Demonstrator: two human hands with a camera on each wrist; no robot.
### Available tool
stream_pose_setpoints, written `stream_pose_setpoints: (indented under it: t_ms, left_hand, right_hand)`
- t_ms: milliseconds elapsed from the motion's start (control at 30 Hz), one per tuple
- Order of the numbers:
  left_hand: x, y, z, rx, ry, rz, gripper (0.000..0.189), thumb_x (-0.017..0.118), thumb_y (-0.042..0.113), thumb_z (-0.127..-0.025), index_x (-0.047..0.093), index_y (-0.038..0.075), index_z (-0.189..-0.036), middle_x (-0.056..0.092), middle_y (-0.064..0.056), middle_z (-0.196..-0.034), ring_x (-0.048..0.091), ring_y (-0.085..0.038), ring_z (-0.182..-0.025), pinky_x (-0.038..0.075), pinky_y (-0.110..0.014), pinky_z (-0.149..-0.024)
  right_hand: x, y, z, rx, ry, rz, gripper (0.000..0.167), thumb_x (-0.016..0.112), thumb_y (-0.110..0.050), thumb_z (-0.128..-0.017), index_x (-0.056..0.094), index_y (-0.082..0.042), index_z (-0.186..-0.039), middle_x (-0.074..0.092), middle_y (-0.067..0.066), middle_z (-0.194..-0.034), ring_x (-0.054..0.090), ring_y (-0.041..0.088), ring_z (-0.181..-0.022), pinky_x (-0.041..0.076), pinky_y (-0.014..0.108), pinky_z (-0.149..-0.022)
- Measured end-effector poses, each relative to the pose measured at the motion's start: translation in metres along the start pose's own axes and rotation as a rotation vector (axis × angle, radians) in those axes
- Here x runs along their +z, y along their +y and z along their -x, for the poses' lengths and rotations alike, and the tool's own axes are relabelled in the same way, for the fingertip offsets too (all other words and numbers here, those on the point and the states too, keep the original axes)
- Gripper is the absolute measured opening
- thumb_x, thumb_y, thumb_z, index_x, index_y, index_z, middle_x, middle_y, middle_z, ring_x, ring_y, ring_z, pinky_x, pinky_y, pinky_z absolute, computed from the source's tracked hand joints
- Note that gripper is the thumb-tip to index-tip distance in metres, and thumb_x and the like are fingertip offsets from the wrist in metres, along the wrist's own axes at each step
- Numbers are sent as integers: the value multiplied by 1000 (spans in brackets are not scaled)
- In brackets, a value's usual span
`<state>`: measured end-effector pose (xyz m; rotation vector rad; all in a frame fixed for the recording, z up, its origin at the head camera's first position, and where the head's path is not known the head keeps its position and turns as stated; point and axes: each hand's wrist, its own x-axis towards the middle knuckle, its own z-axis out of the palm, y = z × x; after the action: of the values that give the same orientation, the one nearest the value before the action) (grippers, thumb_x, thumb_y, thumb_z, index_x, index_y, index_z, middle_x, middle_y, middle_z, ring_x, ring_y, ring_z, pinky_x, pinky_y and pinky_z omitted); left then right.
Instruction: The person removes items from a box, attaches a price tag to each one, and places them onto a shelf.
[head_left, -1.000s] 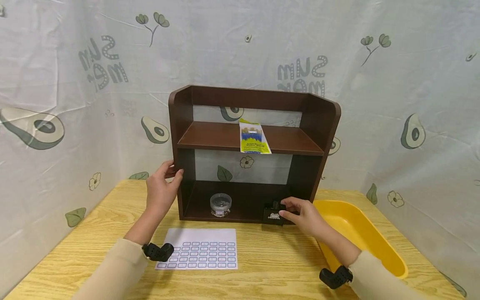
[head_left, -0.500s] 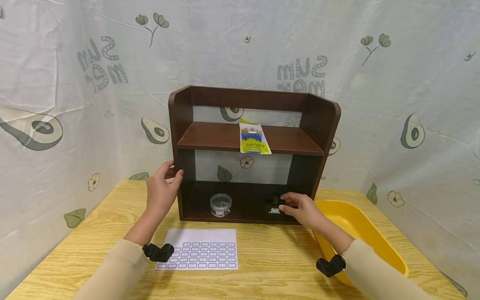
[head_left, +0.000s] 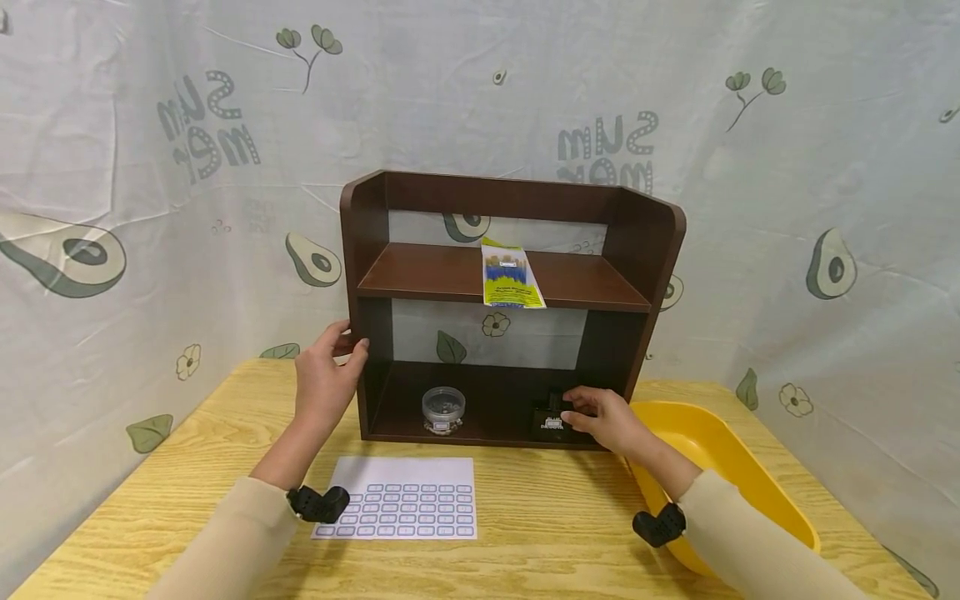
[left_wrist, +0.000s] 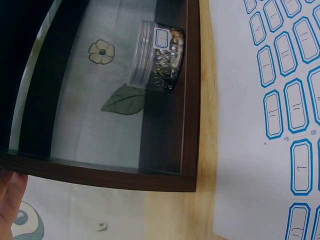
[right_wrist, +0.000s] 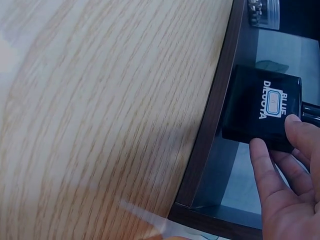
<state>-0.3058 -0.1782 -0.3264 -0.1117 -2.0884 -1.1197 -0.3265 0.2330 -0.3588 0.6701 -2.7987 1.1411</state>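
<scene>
A two-tier dark brown shelf stands on the wooden table. My left hand grips its left side panel at the edge, thumb toward the front. At the lower tier's right end, my right hand holds a black perfume bottle with a small label and white lettering. In the right wrist view the thumb lies on its front face near the neck, and the fingers are at its side. The bottle stands upright, close to the shelf's front edge. To its left on the same tier sits a clear round jar of small shiny pieces.
A yellow-and-blue packet lies on the upper tier, overhanging its front. A white sheet of blue-framed labels lies before the shelf. At the right is a yellow tray, partly behind the right forearm. Patterned cloth hangs behind.
The right hand has moved the perfume bottle from the shelf's front edge up and back onto the lower tier. My left hand has stayed on the side panel.
</scene>
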Motion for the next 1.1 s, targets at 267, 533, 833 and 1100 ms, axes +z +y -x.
stream_pose_setpoints:
  t_ms: [267, 533, 833, 1100]
  left_hand:
    - [1, 0, 0, 3, -1, -2, 34, 68, 12, -100, 65, -2, -132, 76, -27, -113, 76, -41, -106, 63, -55, -87]
    - [0, 1, 0, 4, 6, 5, 35, 68, 12, -100, 65, -2, -131, 76, -27, -112, 76, -41, -105, 63, -55, -86]
    - [1, 0, 2, -8, -1, 8, 35, 67, 12, -101, 64, -2, -133, 76, -27, -114, 75, -41, -107, 63, -56, -87]
    - [1, 1, 2, -12, -1, 9, 34, 66, 12, -101, 65, 0, -132, 76, -26, -114, 76, -40, -107, 63, -55, -88]
  right_hand:
    - [1, 2, -3, 15, 4, 8, 34, 66, -14, -103, 64, 7, -131, 70, 25, -125, 69, 37, -113, 64, 37, -86]
    - [1, 2, -4, 32, -4, 19, 36, 66, -16, -103, 64, 5, -132, 70, 24, -126, 68, 36, -114, 62, 45, -94]
    - [4, 6, -3, 46, 16, 39, 36, 68, -19, -102, 66, 3, -131, 72, 21, -124, 68, 35, -114, 59, 50, -98]
    - [3, 7, -2, 13, 21, 22, 35, 68, -16, -102, 66, 5, -129, 71, 23, -123, 69, 37, -113, 59, 51, -99]
